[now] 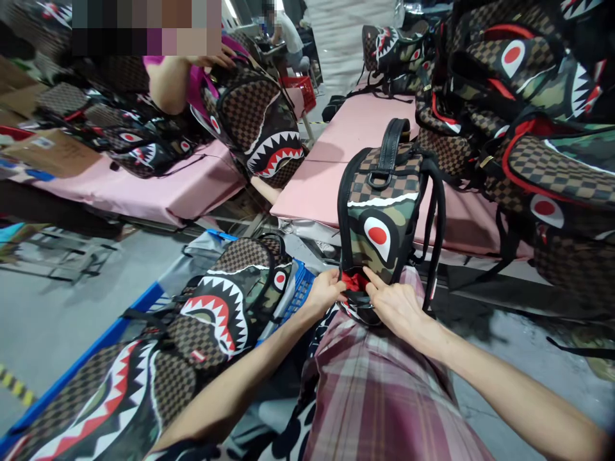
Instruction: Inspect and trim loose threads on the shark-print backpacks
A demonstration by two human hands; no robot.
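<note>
A checkered and camouflage backpack (384, 211) with a red-and-white eye stands on its side across my lap, against the pink table edge. Its black carry handle and straps point up and to the right. Near its lower end a pocket gapes, and red lining (354, 282) shows inside. My left hand (327, 291) pinches the left edge of this opening. On the right edge lies my right hand (396, 304), its index finger stretched along the rim while the other fingers curl at the edge; what lies under them is partly hidden.
A blue crate (144, 301) at my left holds shark-mouth backpacks (216, 314). More backpacks (552, 160) are piled on the right of the pink table (331, 153). Across from me a person in a magenta top handles another backpack (269, 128). A cardboard box (52, 152) sits far left.
</note>
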